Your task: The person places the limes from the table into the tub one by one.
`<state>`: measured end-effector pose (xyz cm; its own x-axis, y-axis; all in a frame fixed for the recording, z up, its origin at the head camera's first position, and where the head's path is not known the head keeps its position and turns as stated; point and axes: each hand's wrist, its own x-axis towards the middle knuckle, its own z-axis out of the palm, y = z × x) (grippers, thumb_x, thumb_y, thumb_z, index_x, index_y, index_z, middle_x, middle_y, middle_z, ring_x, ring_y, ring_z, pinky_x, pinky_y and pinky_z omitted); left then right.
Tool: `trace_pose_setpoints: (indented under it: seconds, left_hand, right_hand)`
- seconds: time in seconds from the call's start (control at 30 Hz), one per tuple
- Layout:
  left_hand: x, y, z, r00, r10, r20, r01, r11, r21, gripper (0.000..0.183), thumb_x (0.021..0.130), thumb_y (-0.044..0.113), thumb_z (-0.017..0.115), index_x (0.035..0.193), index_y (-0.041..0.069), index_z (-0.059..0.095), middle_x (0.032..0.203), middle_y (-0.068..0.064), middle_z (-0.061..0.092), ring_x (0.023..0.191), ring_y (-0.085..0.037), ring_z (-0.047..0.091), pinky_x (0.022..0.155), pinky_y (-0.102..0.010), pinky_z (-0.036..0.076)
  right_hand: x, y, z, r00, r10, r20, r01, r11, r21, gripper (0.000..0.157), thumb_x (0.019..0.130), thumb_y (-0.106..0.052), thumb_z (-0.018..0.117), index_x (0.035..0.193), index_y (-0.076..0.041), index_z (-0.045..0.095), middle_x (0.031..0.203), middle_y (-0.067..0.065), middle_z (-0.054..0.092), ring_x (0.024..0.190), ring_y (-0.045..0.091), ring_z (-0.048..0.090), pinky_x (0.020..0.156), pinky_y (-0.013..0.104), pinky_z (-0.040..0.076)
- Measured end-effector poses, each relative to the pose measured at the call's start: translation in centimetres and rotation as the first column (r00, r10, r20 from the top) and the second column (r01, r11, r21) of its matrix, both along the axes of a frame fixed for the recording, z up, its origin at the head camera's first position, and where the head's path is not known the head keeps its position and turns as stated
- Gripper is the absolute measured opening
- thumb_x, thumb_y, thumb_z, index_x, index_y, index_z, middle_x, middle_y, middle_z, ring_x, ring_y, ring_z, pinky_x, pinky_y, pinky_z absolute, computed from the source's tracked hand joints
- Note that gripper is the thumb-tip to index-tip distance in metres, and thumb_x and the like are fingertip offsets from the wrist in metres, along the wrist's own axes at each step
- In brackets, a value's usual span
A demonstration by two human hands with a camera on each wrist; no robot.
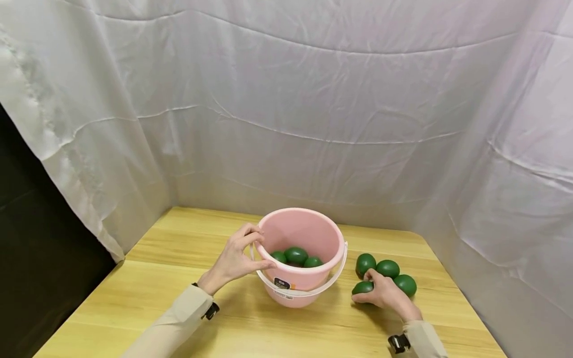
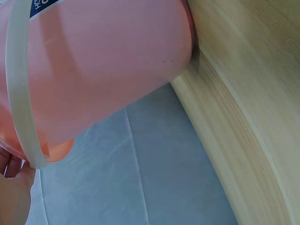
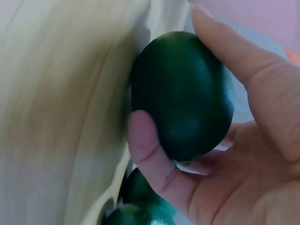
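Note:
A pink bucket (image 1: 301,279) stands upright on the wooden table, its white handle (image 2: 18,89) hanging down over the front. My left hand (image 1: 235,256) grips the bucket's rim at the left, thumb along the front and fingers at the far side. Inside, three smooth dark green avocados (image 1: 296,255) show. To the right of the bucket, my right hand (image 1: 382,292) holds another avocado (image 3: 183,96) between thumb and fingers, low over the table. Three more avocados (image 1: 387,268) lie close beside and behind that hand.
The light wooden table (image 1: 147,278) extends to both sides of the bucket. Pale grey cloth (image 1: 313,109) hangs behind the table and along both sides. A dark area (image 1: 40,238) lies beyond the table's left edge.

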<state>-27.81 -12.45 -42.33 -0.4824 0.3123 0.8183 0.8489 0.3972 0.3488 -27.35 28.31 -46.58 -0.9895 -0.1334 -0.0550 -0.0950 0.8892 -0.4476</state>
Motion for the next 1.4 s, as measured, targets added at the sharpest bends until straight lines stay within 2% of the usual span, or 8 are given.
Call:
trace_pose_setpoints:
  seconds: [0.2, 0.5, 0.67, 0.87, 0.97, 1.03, 1.27, 1.4]
  left_hand:
    - [-0.1, 0.1, -0.1, 1.0, -0.01, -0.022, 0.01, 1.0, 0.003, 0.048, 0.068, 0.048, 0.086, 0.094, 0.012, 0.067, 0.104, -0.008, 0.06, 0.098, -0.018, 0.056, 0.085, -0.033, 0.051]
    - [-0.1, 0.0, 0.0, 1.0, -0.01, -0.012, 0.01, 1.0, 0.001, 0.052, 0.07, 0.054, 0.083, 0.095, 0.012, 0.067, 0.105, -0.007, 0.06, 0.099, -0.016, 0.056, 0.086, -0.031, 0.051]
    - [0.0, 0.0, 0.1, 1.0, -0.004, -0.019, 0.004, 1.0, -0.01, 0.051, 0.071, 0.054, 0.082, 0.096, 0.012, 0.067, 0.104, -0.009, 0.06, 0.099, -0.016, 0.055, 0.085, -0.032, 0.051]
    - [-0.1, 0.0, 0.0, 0.999, 0.0, -0.035, -0.001, 1.0, -0.019, 0.05, 0.072, 0.055, 0.08, 0.094, 0.012, 0.066, 0.103, -0.009, 0.06, 0.096, -0.016, 0.055, 0.081, -0.03, 0.051]
    - [-0.1, 0.0, 0.0, 0.999, 0.005, -0.041, -0.006, 1.0, -0.018, 0.051, 0.072, 0.056, 0.079, 0.093, 0.012, 0.066, 0.103, -0.009, 0.06, 0.096, -0.016, 0.056, 0.082, -0.03, 0.051]
    - [-0.1, 0.0, 0.0, 0.999, 0.009, -0.042, -0.01, 1.0, -0.019, 0.051, 0.072, 0.057, 0.079, 0.093, 0.012, 0.066, 0.103, -0.008, 0.06, 0.097, -0.016, 0.056, 0.083, -0.031, 0.052]
    - [0.0, 0.0, 0.1, 1.0, 0.012, -0.021, -0.013, 1.0, -0.024, 0.052, 0.071, 0.059, 0.079, 0.094, 0.014, 0.066, 0.105, -0.003, 0.059, 0.098, -0.015, 0.055, 0.084, -0.032, 0.052]
    - [0.0, 0.0, 0.1, 1.0, 0.01, -0.023, -0.01, 1.0, -0.019, 0.052, 0.07, 0.058, 0.08, 0.094, 0.013, 0.066, 0.104, -0.005, 0.059, 0.098, -0.015, 0.055, 0.085, -0.033, 0.051]
  right_hand:
    - [-0.7, -0.5, 0.0, 1.0, -0.025, 0.004, 0.025, 1.0, -0.019, 0.061, 0.071, -0.052, 0.083, 0.112, -0.013, 0.061, 0.095, 0.005, 0.066, 0.082, 0.02, 0.061, 0.068, 0.038, 0.05]
    - [-1.0, -1.5, 0.9, 0.994, -0.054, -0.096, 0.032, 0.975, -0.22, 0.063, 0.071, -0.04, 0.087, 0.12, -0.014, 0.058, 0.103, 0.014, 0.065, 0.08, 0.019, 0.065, 0.065, 0.033, 0.054]
    - [-1.1, -1.8, 2.1, 0.992, -0.086, -0.09, 0.038, 0.899, -0.435, 0.057, 0.079, -0.029, 0.082, 0.124, -0.012, 0.051, 0.115, 0.02, 0.059, 0.085, 0.02, 0.066, 0.07, 0.032, 0.056]
    - [-1.5, -2.0, 4.0, 0.999, -0.049, -0.003, 0.033, 0.728, -0.684, 0.062, 0.086, -0.017, 0.076, 0.134, -0.004, 0.041, 0.128, 0.027, 0.047, 0.093, 0.028, 0.069, 0.08, 0.038, 0.059]
    - [-1.7, -2.4, 4.7, 0.997, -0.076, -0.023, 0.034, 0.674, -0.738, 0.061, 0.084, -0.015, 0.078, 0.133, -0.003, 0.042, 0.127, 0.025, 0.045, 0.092, 0.027, 0.069, 0.079, 0.038, 0.06]
    - [-1.9, -2.7, 5.1, 0.992, -0.114, -0.055, 0.034, 0.659, -0.752, 0.059, 0.083, -0.014, 0.079, 0.131, -0.003, 0.045, 0.125, 0.023, 0.047, 0.09, 0.026, 0.069, 0.078, 0.038, 0.06]
    - [-1.9, -3.6, 6.8, 0.963, -0.21, -0.169, 0.017, 0.673, -0.74, 0.053, 0.083, -0.016, 0.079, 0.13, -0.009, 0.055, 0.116, 0.016, 0.058, 0.079, 0.014, 0.068, 0.072, 0.029, 0.058]
    - [-1.9, -4.5, 7.8, 0.948, -0.234, -0.215, -0.008, 0.66, -0.751, 0.051, 0.082, -0.016, 0.08, 0.128, -0.011, 0.057, 0.115, 0.012, 0.059, 0.081, 0.011, 0.066, 0.073, 0.027, 0.056]
